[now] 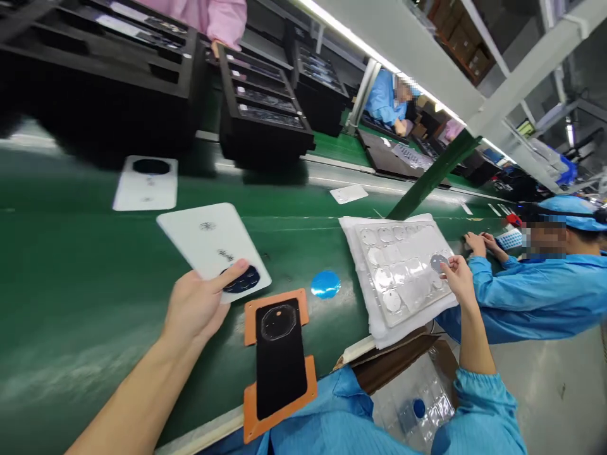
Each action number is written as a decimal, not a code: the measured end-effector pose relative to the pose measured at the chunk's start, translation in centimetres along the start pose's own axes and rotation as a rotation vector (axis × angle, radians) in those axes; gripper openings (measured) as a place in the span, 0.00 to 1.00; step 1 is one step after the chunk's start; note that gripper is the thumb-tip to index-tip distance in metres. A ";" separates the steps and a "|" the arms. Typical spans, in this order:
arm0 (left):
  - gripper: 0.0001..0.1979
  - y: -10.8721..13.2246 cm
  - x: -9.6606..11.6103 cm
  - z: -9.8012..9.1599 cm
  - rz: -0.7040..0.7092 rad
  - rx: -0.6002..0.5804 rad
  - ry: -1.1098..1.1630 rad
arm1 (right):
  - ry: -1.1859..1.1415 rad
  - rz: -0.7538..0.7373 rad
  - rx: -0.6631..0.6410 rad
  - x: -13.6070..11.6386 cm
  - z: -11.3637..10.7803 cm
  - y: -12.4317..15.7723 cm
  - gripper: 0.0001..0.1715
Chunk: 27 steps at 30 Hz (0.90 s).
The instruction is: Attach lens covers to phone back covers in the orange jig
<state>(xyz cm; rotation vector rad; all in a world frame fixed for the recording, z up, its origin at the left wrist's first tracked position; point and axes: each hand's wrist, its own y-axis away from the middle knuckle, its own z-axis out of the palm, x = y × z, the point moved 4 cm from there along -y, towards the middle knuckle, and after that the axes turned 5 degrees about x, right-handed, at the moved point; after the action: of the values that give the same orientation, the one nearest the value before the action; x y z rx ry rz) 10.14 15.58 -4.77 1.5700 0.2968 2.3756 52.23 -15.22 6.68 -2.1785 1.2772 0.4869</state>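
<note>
My left hand [196, 303] grips a white phone back panel [208, 234] by its lower end, thumb on the dark round camera area. Between the fingertips of my right hand [459, 278] is a thin grey round disc [439, 263], at the right side of a clear plastic tray [403, 253]. Round pieces sit in several of the tray's pockets. In front of me lies an orange fixture [251, 328] with a black phone-shaped centre [281, 373] and a ring mark. A shiny blue round film [325, 284] rests on the green bench just beyond it.
Another white panel [145, 183] and a white sheet [349, 194] lie farther back on the green bench [71, 272]. Black slotted boxes [263, 107] line its far side. A green post [434, 174] rises behind the tray. A co-worker in blue [545, 291] sits close at right.
</note>
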 end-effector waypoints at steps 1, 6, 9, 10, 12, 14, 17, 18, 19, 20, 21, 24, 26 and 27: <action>0.16 0.2 -0.1 0.2 -0.015 0.003 0.040 | -0.130 -0.047 -0.070 -1.7 1.1 1.4 0.25; 0.25 0.5 -0.7 1.1 -0.034 -0.053 0.183 | -0.488 -0.392 -0.473 -12.1 8.4 11.8 0.13; 0.27 0.1 -0.8 0.9 -0.009 -0.095 0.189 | -0.581 -0.572 -0.531 -16.3 12.5 17.6 0.08; 0.27 0.0 -0.7 0.7 0.003 -0.101 0.186 | -0.615 -0.592 -0.549 -17.0 13.8 19.1 0.10; 0.26 0.0 -0.4 0.4 0.019 -0.103 0.190 | -0.644 -0.620 -0.598 -17.6 16.0 21.3 0.12; 0.26 0.1 -0.2 0.2 0.022 -0.102 0.213 | -0.593 -0.710 -0.640 -17.6 17.4 22.8 0.13; 0.26 0.4 0.0 0.1 0.017 -0.106 0.251 | -0.411 -0.975 -0.576 -17.3 17.7 24.0 0.14; 0.26 0.4 0.0 0.2 0.012 -0.113 0.258 | -0.340 -1.072 -0.514 -17.4 17.5 24.3 0.14; 0.26 0.5 0.0 0.3 0.010 -0.120 0.264 | -0.271 -1.161 -0.448 -17.5 17.3 24.6 0.14; 0.26 0.5 0.0 0.4 0.011 -0.132 0.268 | -0.206 -1.238 -0.389 -17.6 17.0 24.8 0.14; 0.25 0.6 0.0 0.4 0.016 -0.141 0.271 | -0.149 -1.297 -0.345 -17.8 16.9 25.0 0.14; 0.24 0.6 0.1 0.6 0.045 -0.151 0.269 | -0.067 -1.367 -0.302 -18.3 16.5 25.3 0.12; 0.24 0.5 0.1 0.6 0.070 -0.158 0.231 | -0.110 -1.340 -0.319 -18.8 16.2 24.9 0.11; 0.23 0.5 0.0 0.6 0.085 -0.157 0.196 | -0.157 -1.304 -0.333 -19.2 16.0 24.6 0.10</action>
<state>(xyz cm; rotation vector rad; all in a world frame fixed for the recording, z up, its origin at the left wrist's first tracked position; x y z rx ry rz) 10.60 15.12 -4.35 1.3082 0.0805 2.5535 21.04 -1.78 -1.88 -2.6058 -0.4593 0.2861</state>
